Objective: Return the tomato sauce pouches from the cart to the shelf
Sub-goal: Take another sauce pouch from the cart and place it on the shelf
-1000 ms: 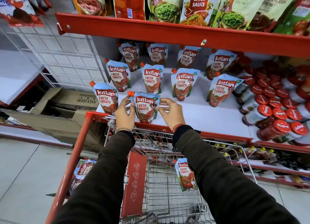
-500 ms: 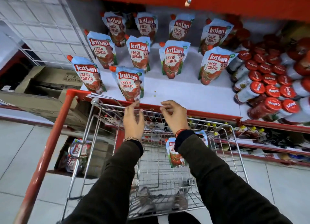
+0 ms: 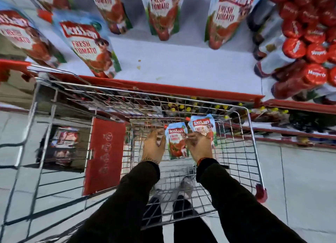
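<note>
Two Kissan tomato sauce pouches stand in the wire cart (image 3: 251,144). One pouch (image 3: 177,142) is between my hands; the other pouch (image 3: 202,125) is just behind my right hand. My left hand (image 3: 153,146) is low in the cart, fingers spread, its thumb at the nearer pouch's left edge. My right hand (image 3: 200,146) has its fingers curled onto the lower part of the farther pouch. Several more pouches, such as the front one (image 3: 91,48), stand upright on the white shelf (image 3: 181,66) above the cart.
Red-lidded jars (image 3: 316,75) crowd the shelf's right end. The shelf's red front lip (image 3: 163,88) overhangs the cart's far rim. A red seat flap (image 3: 104,155) stands on the cart's left. Yellow-capped bottles (image 3: 181,106) fill the lower shelf.
Both hands let go of the pouch on the shelf front, pulled back and dropped into the cart onto the pouches there. The view tilted down.
</note>
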{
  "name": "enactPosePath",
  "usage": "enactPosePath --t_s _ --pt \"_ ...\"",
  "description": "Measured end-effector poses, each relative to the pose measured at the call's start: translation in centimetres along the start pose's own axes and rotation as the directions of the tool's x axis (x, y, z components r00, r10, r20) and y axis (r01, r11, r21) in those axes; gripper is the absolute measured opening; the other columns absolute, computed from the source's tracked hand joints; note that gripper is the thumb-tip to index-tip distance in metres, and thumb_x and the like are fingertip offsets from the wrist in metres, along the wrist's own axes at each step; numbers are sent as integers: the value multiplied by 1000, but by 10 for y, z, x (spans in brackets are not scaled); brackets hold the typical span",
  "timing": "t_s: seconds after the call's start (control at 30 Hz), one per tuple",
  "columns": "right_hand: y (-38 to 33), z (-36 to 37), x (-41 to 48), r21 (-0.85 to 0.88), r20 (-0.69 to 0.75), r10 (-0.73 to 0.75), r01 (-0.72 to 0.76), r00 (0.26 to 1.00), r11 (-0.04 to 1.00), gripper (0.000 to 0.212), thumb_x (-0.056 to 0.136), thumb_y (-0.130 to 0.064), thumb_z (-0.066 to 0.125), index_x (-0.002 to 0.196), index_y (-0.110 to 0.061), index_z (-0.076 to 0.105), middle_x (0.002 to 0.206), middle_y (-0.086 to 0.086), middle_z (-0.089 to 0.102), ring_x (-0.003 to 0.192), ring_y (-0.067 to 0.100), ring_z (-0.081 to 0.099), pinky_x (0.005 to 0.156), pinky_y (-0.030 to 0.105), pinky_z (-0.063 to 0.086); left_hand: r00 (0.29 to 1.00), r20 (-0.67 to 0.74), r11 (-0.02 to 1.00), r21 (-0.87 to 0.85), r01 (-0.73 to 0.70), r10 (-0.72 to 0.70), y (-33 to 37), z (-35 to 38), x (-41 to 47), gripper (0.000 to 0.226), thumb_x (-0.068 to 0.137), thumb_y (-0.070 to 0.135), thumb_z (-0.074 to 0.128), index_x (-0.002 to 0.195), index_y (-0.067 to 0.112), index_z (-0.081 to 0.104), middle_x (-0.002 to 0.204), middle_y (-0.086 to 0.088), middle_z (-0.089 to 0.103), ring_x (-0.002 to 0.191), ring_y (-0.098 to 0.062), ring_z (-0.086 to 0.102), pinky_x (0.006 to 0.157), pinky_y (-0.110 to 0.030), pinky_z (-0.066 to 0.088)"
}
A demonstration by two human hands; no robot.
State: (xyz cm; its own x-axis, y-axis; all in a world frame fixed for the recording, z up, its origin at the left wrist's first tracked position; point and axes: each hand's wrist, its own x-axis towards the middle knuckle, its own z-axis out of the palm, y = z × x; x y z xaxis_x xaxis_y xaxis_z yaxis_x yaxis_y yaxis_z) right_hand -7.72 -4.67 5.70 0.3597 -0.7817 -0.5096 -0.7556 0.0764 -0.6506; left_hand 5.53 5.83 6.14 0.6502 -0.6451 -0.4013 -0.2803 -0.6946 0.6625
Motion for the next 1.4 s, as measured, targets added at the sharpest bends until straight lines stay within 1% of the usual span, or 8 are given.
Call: enactPosePath --t_s 0.1,0.27,0.57,0.77,0.9,1.0,1.23,1.4 --pt "23 12 19 -104 34 80 -76 996 992 25 93 -22 62 106 -2 70 106 17 74 93 31 70 87 39 57 995 61 996 -38 80 -78 -13 25 14 38 98 23 48 135 13 47 105 -16 63 72 -26 58 62 -28 37" --pt "46 36 53 -275 81 145 -118 986 954 24 97 -17 52 108 0 66 107 21 71 99 35 67 72 28 43 990 92 994 -17 111 -109 -41 68 45 36 98 20 47 133 12 53 129 -14 64 108 -33 64 89 -35 53" --pt "68 76 90 -227 2 156 -151 988 962 20 93 -10 54 105 4 62 106 16 68 101 35 66 85 39 53 944 138 954 64 293 -299 -65 123 92 30 95 2 39 117 -9 56 119 -33 61 112 -44 56 91 -44 45" --pt "69 81 90 -169 -66 113 -123 991 978 22 96 -13 52 106 1 65 110 22 68 101 37 66 82 36 54 919 71 909 -137 395 -388 -82 136 93 28 93 13 51 113 3 68 114 -21 70 109 -38 63 90 -39 50" --pt "60 84 85 -135 -60 78 -85 995 987 27 95 -9 50 118 -2 62 124 23 57 109 39 61 94 41 52 883 -5 850 -272 451 -469 -79 134 92 17 89 20 60 92 9 72 106 -20 73 103 -37 67 89 -37 55" --pt "57 86 82 -125 -71 122 -130 990 984 40 97 -4 45 136 3 47 139 25 44 119 41 54 105 40 44 905 -66 890 -225 398 -421 -68 130 90 23 90 18 61 102 0 68 109 -19 72 104 -34 65 81 -29 45" --pt "73 85 84 -158 -30 139 -142 990 977 43 94 -7 54 135 4 45 135 26 49 124 43 50 109 45 42 980 -117 946 -303 119 -160 -83 136 78 11 92 9 58 95 -1 58 98 -13 68 95 -26 64 63 -9 41" --pt "80 87 84 -67 -73 110 -115 991 991 39 93 -4 50 132 4 47 128 25 58 121 41 55 103 43 46 997 10 871 -485 74 -79 -93 130 73 18 93 18 57 83 31 49 99 -15 62 98 -23 61 80 -41 55"
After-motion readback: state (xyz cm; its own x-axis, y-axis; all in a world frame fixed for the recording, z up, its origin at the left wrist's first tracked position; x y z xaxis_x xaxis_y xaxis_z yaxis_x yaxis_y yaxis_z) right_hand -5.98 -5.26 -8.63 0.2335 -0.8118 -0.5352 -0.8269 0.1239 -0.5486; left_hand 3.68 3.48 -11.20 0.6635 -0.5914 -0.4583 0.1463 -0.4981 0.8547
